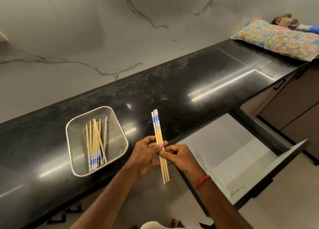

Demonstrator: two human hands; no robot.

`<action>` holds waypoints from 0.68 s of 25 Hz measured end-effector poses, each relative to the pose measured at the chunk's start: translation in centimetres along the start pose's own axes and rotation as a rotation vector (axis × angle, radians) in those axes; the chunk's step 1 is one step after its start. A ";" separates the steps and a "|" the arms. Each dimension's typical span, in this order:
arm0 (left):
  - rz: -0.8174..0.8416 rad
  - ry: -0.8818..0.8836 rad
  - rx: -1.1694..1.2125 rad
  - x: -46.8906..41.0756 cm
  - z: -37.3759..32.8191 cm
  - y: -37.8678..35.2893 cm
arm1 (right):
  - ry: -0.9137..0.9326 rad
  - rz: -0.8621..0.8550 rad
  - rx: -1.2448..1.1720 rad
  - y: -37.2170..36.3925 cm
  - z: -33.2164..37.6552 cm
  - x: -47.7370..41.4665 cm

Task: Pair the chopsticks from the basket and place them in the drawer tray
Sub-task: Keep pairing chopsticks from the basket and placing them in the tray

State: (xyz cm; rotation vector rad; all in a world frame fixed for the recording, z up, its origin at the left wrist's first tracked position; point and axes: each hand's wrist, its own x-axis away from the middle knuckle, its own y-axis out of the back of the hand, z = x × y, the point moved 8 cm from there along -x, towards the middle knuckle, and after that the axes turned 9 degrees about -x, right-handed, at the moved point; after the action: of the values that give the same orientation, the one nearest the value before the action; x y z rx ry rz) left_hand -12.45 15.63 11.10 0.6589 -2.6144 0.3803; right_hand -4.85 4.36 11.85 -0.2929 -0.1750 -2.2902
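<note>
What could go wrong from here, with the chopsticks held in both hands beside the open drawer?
1. The left hand and right hand seem to pinch three chopsticks, not two, so an unpaired one could end up in the drawer.
2. Their lower tips hang past the counter edge, over the floor; if the pinch slips, they would likely fall there.

One head-worn view looks steeply down, close over the counter (pixel 172 90).

The black, glossy surface (pixel 172 90) carries a metal mesh basket (pixel 76 147) near its front edge. Well apart, at the far right end, lies a floral cushion (pixel 276 39).
</note>
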 end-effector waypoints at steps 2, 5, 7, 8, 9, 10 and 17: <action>0.014 0.008 0.013 -0.4 0.5 -1.4 | 0.004 -0.018 -0.011 1.3 -0.3 0.2; 0.021 0.021 0.007 -1.1 1.2 -3.3 | -0.024 -0.023 0.014 2.9 -1.0 0.4; 0.020 0.031 -0.009 -1.6 1.6 -4.4 | -0.046 -0.018 0.046 4.0 -1.4 0.6; 0.020 0.038 -0.012 -1.8 1.9 -5.1 | -0.055 -0.024 0.051 4.7 -1.7 0.7; 0.018 0.050 -0.009 -2.1 2.1 -5.7 | -0.064 -0.034 0.053 5.4 -1.9 0.8; 0.015 0.063 -0.002 -2.3 2.2 -6.3 | -0.072 -0.039 0.063 6.0 -2.1 1.0; -0.009 0.114 -0.081 -3.7 4.4 -9.2 | -0.120 0.009 0.152 9.7 -4.7 2.0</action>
State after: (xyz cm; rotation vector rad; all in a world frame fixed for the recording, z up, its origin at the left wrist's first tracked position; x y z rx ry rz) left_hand -6.32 7.66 7.05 0.6042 -2.5035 0.2981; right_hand 0.33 -4.60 8.18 -0.3519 -0.4058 -2.2369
